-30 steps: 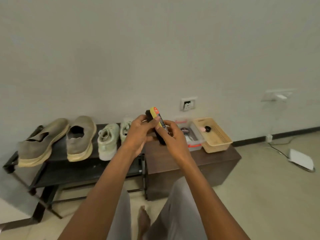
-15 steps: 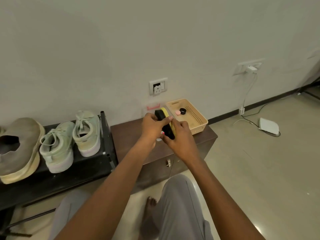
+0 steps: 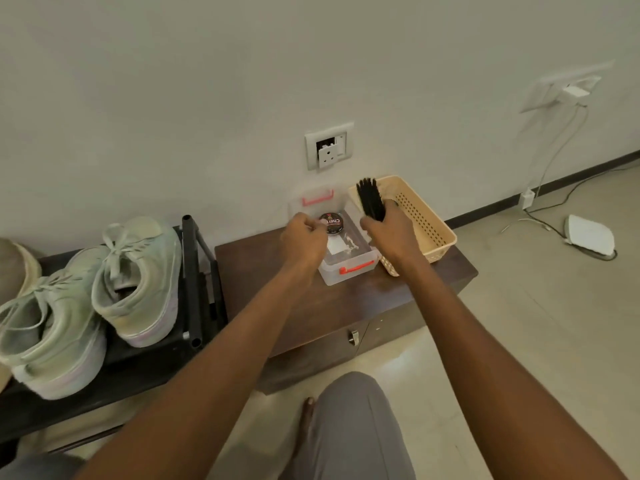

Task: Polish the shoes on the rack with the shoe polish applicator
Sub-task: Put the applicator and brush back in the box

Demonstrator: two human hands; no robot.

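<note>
Over the brown cabinet (image 3: 311, 296), your right hand (image 3: 389, 233) grips one black brush (image 3: 370, 202); your left hand (image 3: 303, 239) pinches one polish tin (image 3: 331, 223) inside one clear box (image 3: 349, 268). Two green sneakers (image 3: 138, 278) sit on the rack (image 3: 194, 271), left.

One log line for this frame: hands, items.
left hand: at tin in box | right hand: holds brush | shoes: untouched

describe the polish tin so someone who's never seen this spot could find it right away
Start at the dark wooden cabinet against the wall, right of the shoe rack. On it sits a clear plastic box with red handles, beside a beige basket. The polish tin lies inside that box: small, round, black, with a printed lid.
</note>
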